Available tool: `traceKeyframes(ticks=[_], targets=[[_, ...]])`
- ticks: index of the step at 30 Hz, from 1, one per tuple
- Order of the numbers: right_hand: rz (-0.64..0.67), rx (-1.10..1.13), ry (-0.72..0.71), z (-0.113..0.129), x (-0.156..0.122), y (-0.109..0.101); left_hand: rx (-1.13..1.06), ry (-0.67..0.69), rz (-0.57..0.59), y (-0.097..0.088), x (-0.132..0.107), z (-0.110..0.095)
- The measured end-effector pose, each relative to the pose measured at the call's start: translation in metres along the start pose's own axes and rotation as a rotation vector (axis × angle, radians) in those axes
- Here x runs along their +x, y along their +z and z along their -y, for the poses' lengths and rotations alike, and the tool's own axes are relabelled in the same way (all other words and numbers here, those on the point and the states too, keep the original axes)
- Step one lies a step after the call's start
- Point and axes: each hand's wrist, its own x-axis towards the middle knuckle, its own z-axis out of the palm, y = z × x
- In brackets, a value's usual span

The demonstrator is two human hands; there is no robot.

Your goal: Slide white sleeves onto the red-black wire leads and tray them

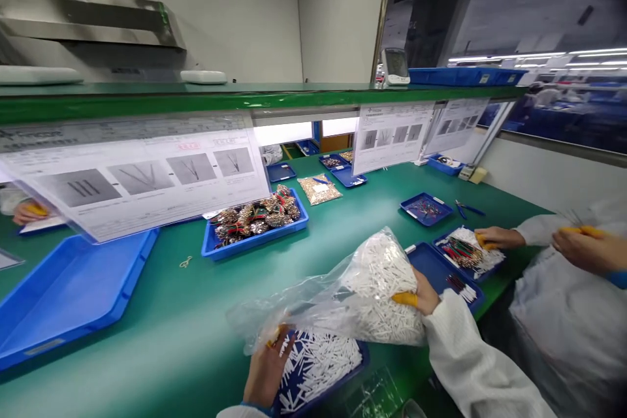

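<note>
A clear plastic bag (pixel 365 294) full of small white plastic pieces lies across the bench in front of me, tilted down to the left. My right hand (pixel 415 294), with a yellow finger cot, grips the bag's full side. My left hand (pixel 268 366), also wearing a yellow cot, holds the bag's lower left part. Just below the bag sits a dark blue tray (pixel 353 356) heaped with loose white pieces (pixel 313 366). The bag hangs over this tray, and my left hand partly hides it.
To the right, a co-worker's hands (pixel 494 238) work over a blue tray (pixel 435 261) of coloured wire bundles. Another person's hand (pixel 29 212) shows at far left. Blue trays, pliers (pixel 467 209), a bag of small parts and hanging picture sheets (pixel 132 173) surround the green bench.
</note>
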Motion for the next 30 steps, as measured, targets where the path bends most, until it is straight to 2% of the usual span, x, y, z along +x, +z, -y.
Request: traceKeyframes(ticks=[6,15,19,24,30], targets=[[0.082,-0.087,-0.022,0.013,0.008,0.001,-0.052,0.011,-0.033,-0.015,-0.004,0.010],[0.263,-0.172,-0.055,0.048,0.013,0.011,0.002,0.175,-0.113,-0.035,-0.028,0.011],[0.270,-0.197,-0.070,0.058,0.016,0.015,0.090,0.185,-0.055,-0.040,-0.040,0.010],[0.257,-0.225,-0.081,0.070,0.018,0.009,0.204,0.209,0.004,-0.041,-0.051,0.002],[0.214,-0.259,-0.080,0.074,0.018,0.007,0.231,0.247,0.009,-0.038,-0.058,-0.009]])
